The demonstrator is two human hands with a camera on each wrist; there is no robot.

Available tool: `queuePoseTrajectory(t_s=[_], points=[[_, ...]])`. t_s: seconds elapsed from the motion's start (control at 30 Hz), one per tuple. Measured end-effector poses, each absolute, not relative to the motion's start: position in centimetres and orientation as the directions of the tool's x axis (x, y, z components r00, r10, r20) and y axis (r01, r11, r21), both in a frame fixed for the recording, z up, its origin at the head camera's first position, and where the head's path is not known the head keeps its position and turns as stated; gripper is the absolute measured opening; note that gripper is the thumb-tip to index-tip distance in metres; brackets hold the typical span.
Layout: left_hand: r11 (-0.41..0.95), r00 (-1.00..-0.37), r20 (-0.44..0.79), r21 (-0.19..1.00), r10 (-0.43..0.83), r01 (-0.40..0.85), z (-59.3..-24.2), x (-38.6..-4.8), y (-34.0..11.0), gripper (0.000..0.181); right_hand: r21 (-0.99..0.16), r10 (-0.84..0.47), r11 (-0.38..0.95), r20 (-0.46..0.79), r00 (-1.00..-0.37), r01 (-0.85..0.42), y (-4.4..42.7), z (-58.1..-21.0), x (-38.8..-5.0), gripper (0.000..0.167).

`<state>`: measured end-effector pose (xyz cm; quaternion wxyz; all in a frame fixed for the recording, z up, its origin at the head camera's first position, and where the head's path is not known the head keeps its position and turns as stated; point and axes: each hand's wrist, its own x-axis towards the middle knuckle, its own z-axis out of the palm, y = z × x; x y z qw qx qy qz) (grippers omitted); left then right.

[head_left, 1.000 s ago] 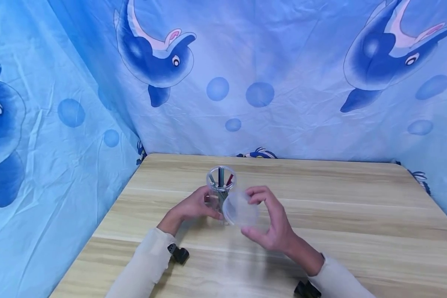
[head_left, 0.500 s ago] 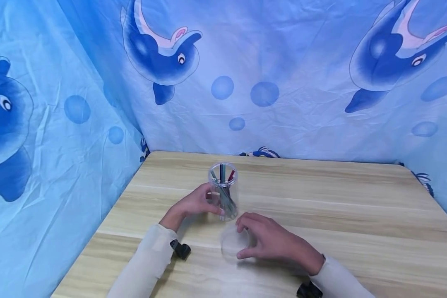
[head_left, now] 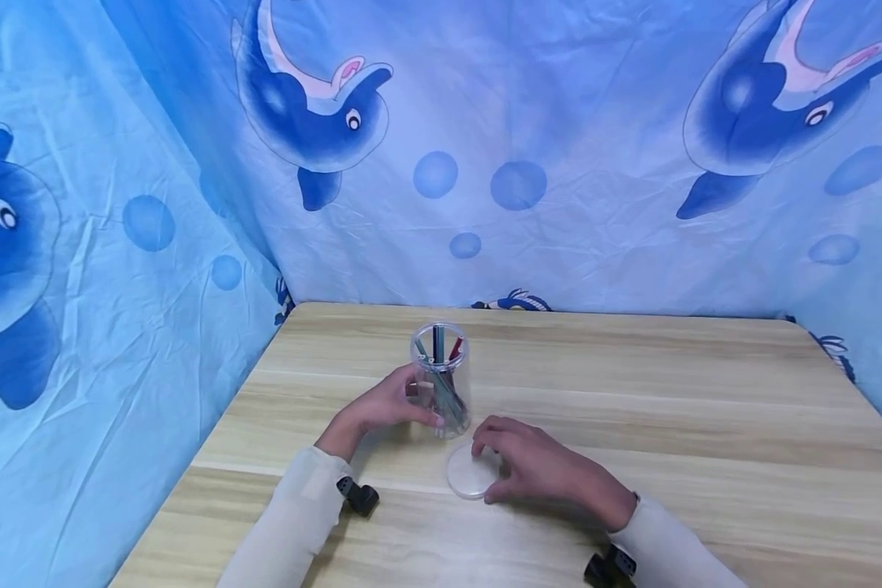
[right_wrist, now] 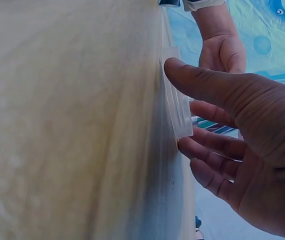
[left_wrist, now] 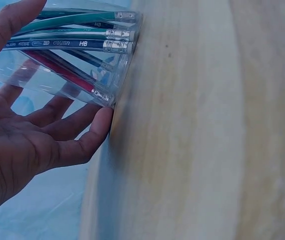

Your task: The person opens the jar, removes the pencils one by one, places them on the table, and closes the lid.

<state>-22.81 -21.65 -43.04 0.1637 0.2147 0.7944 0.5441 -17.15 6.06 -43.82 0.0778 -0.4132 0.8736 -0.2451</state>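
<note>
A clear plastic jar (head_left: 454,400) stands upright on the wooden table with several pencils (left_wrist: 77,45) inside, eraser ends down. My left hand (head_left: 388,400) holds the jar from its left side, fingers and thumb curved round the lower wall. Just in front of the jar, a round clear lid (head_left: 472,472) lies about flat at the tabletop. My right hand (head_left: 540,467) grips the lid's right side between thumb and fingers. In the right wrist view the lid (right_wrist: 176,97) sits between the thumb and the fingertips, close against the wood.
The wooden table (head_left: 669,400) stretches widely to the right. A blue dolphin-print cloth (head_left: 514,139) hangs behind the table and along its left side. Black wrist cameras sit on both sleeves.
My right hand has brought the lid down from beside the jar to the tabletop in front of it, levelling it from its tilt. My left hand stays on the jar.
</note>
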Motion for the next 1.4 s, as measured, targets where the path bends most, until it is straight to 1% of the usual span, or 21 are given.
queuePoseTrajectory(t_s=[0.27, 0.33, 0.4, 0.43, 0.5, 0.63, 0.73, 0.8, 0.87, 0.93, 1.03, 1.23, 1.3, 1.4], points=[[0.319, -0.853, -0.019, 0.932, 0.522, 0.174, -42.9, -23.1, -21.6, 0.077, -0.592, -0.779, 0.489, 0.034, -0.626, -0.641, 6.1, -43.7, -17.5, 0.048], [0.314, -0.851, -0.014, 0.932, 0.525, 0.178, -42.8, -23.1, -21.7, 0.077, -0.606, -0.779, 0.487, 0.024, -0.627, -0.629, 6.2, -43.6, -17.5, 0.048], [0.313, -0.852, -0.012, 0.933, 0.524, 0.179, -42.8, -23.1, -21.8, 0.077, -0.602, -0.775, 0.484, 0.042, -0.631, -0.635, 6.2, -43.4, -17.7, 0.046], [0.311, -0.852, -0.010, 0.933, 0.523, 0.180, -42.8, -23.1, -21.8, 0.078, -0.599, -0.769, 0.479, 0.066, -0.635, -0.642, 6.3, -43.2, -17.7, 0.044], [0.307, -0.851, -0.006, 0.934, 0.525, 0.183, -42.7, -23.1, -22.0, 0.079, -0.605, -0.749, 0.444, 0.155, -0.644, -0.661, 6.4, -42.7, -17.9, 0.039], [0.297, -0.843, 0.002, 0.936, 0.537, 0.192, -42.7, -23.1, -22.1, 0.082, -0.624, -0.636, 0.329, 0.408, -0.655, -0.709, 6.0, -41.0, -17.9, 0.027], [0.282, -0.832, 0.019, 0.936, 0.555, 0.209, -42.7, -23.2, -22.1, 0.083, -0.588, -0.551, 0.280, 0.549, -0.628, -0.759, 5.5, -39.4, -17.6, 0.032], [0.277, -0.827, 0.029, 0.935, 0.562, 0.222, -42.8, -23.2, -22.1, 0.083, -0.527, -0.519, 0.300, 0.609, -0.600, -0.795, 5.0, -38.4, -17.4, 0.039], [0.275, -0.825, 0.035, 0.934, 0.564, 0.227, -42.9, -23.2, -22.1, 0.082, -0.471, -0.501, 0.344, 0.639, -0.584, -0.812, 4.4, -37.6, -17.3, 0.047], [0.275, -0.824, 0.035, 0.934, 0.565, 0.228, -43.0, -23.1, -22.0, 0.083, -0.428, -0.488, 0.401, 0.649, -0.584, -0.810, 3.7, -37.1, -17.2, 0.052], [0.272, -0.823, 0.036, 0.935, 0.566, 0.228, -43.2, -23.1, -21.9, 0.081, -0.402, -0.477, 0.464, 0.638, -0.605, -0.789, 2.8, -36.7, -17.3, 0.053], [0.262, -0.821, 0.033, 0.940, 0.570, 0.220, -43.2, -23.0, -21.7, 0.082, -0.390, -0.471, 0.552, 0.583, -0.662, -0.737, 1.5, -36.5, -17.5, 0.043], [0.255, -0.818, 0.030, 0.943, 0.575, 0.214, -43.2, -23.0, -21.7, 0.085, -0.392, -0.472, 0.569, 0.564, -0.678, -0.723, 1.3, -36.4, -17.6, 0.040], [0.250, -0.816, 0.029, 0.945, 0.578, 0.211, -43.1, -23.1, -21.6, 0.083, -0.404, -0.473, 0.580, 0.540, -0.697, -0.707, 1.0, -36.1, -17.7, 0.035]])
